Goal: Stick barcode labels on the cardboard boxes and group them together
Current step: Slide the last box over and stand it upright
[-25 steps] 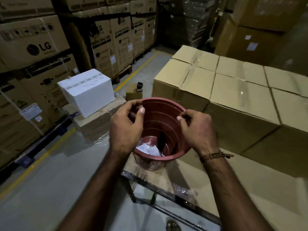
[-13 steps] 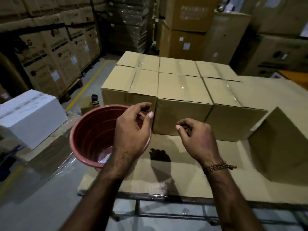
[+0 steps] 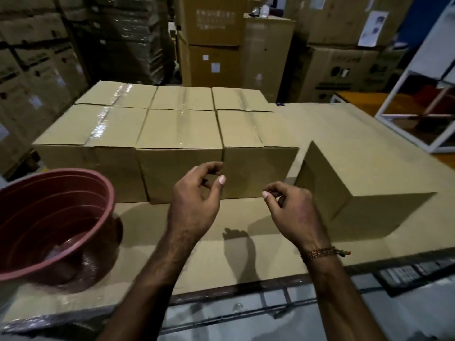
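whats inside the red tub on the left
The red tub shows ribbed inner walls and something pale and blurred at its bottom, too unclear to identify. Its near wall hides part of the floor. Neither the left hand nor the right hand is in it.

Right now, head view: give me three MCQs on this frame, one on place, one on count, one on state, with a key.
1. Where is the reddish-brown plastic tub?
A. Left of both hands
B. On top of the boxes
C. Right of the lone box

2. How many taped cardboard boxes form the grouped block?
A. Two
B. Six
C. Nine

3. What is the left hand touching?
A. The tub rim
B. A box flap
C. Nothing clearly visible

Key: 1 A, the tub sits at the table's left edge; 2 B, two rows of three; 3 C, its fingers curl in the air in front of the boxes, like the right hand.
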The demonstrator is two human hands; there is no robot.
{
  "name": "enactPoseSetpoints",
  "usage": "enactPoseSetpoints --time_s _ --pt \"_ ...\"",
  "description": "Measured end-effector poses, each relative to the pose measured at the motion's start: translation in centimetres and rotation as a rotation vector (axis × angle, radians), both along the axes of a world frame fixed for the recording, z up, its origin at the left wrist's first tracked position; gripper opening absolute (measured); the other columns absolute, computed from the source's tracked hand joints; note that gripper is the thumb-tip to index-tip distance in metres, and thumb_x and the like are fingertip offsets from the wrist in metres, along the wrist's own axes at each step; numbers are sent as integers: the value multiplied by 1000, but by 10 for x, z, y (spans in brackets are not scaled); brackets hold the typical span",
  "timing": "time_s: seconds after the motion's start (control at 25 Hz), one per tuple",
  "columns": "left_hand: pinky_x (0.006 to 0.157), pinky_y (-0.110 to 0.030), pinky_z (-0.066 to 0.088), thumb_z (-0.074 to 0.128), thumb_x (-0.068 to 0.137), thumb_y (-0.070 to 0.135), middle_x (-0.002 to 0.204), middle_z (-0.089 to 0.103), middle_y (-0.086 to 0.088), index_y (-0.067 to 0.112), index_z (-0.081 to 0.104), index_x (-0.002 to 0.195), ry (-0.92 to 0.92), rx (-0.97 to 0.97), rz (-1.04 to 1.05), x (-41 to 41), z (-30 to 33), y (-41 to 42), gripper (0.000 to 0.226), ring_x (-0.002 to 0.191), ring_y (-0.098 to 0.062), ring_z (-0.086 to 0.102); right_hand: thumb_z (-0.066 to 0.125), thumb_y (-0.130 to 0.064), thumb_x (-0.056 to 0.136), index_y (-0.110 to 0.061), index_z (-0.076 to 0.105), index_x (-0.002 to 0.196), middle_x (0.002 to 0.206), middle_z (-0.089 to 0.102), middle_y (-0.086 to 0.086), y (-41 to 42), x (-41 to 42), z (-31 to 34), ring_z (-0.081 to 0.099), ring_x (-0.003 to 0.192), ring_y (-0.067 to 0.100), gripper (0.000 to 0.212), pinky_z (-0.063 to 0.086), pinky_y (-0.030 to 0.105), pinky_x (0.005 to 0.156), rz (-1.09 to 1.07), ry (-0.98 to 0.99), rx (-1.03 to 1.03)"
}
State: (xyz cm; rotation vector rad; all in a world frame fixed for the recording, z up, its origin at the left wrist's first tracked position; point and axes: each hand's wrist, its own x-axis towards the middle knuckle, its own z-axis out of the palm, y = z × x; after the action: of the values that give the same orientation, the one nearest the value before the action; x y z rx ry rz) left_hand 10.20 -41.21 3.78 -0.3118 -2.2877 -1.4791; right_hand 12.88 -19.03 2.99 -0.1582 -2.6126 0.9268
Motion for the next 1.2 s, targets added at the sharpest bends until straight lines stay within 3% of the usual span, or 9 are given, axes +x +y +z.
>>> enactPoseSetpoints --time_s 0.2,0.4,0.52,0.6,0.72,0.84,0.96,1.08,1.2 --pt "75 -23 60 69 101 29 115 72 20 31 71 131 -41 -17 -35 6 -11 94 30 98 2 66 68 -34 103 -29 79 113 102 77 -12 99 11 1 69 87 2 15 64 36 75 -53 5 25" --pt "71 -13 49 68 101 31 117 71 19 31 70 132 -93 -3 -31 13 -24 168 31 97 4 65 66 -38 101 -25 72 125 121 69 -2 181 22 -8 49 114 14 28 45 34 89 -198 31 221" --pt "73 -19 50 68 101 33 119 70 20 32 69 133 -104 -49 -51 13 -30 197 31 98 4 66 64 -58 97 -25 59 144 143 56 9 207 14 -11 43 138 29 58 44 49 109 -279 -24 309" --pt "74 -21 52 68 102 34 122 69 19 31 69 133 -92 -99 -66 9 -32 207 32 100 6 65 56 -77 91 -25 43 157 158 44 17 214 1 -14 32 152 38 86 34 60 121 -305 -141 385" --pt "76 -24 57 67 102 35 126 68 17 31 67 136 -79 -145 -94 -7 -36 220 34 101 4 64 46 -89 86 -26 24 167 171 24 22 217 -18 -20 17 160 49 105 21 70 126 -360 -306 511" --pt "79 -33 61 67 102 36 123 66 20 34 66 135 -97 -153 -119 -27 -44 233 34 99 2 65 44 -82 93 -24 13 170 172 20 23 222 -25 -24 14 160 50 101 32 72 120 -397 -363 497" --pt "80 -33 59 68 100 34 120 66 21 38 65 134 -136 -136 -158 -41 -55 250 35 97 2 64 36 -73 102 -24 4 171 174 17 21 233 -24 -26 8 162 49 91 49 59 113 -372 -382 479" --pt "80 -26 50 69 100 36 124 66 17 38 62 138 -163 -169 -210 -51 -61 270 38 102 -4 63 33 -67 105 -23 8 171 172 23 21 254 -24 -19 12 161 49 83 44 59 116 -391 -342 445" --pt "92 -36 55 65 100 47 136 65 6 32 54 148 -294 -259 -212 -55 -67 298 51 116 -16 64 26 -67 104 -23 22 168 163 40 21 290 -25 -7 30 153 48 78 47 61 113 -411 -257 392"
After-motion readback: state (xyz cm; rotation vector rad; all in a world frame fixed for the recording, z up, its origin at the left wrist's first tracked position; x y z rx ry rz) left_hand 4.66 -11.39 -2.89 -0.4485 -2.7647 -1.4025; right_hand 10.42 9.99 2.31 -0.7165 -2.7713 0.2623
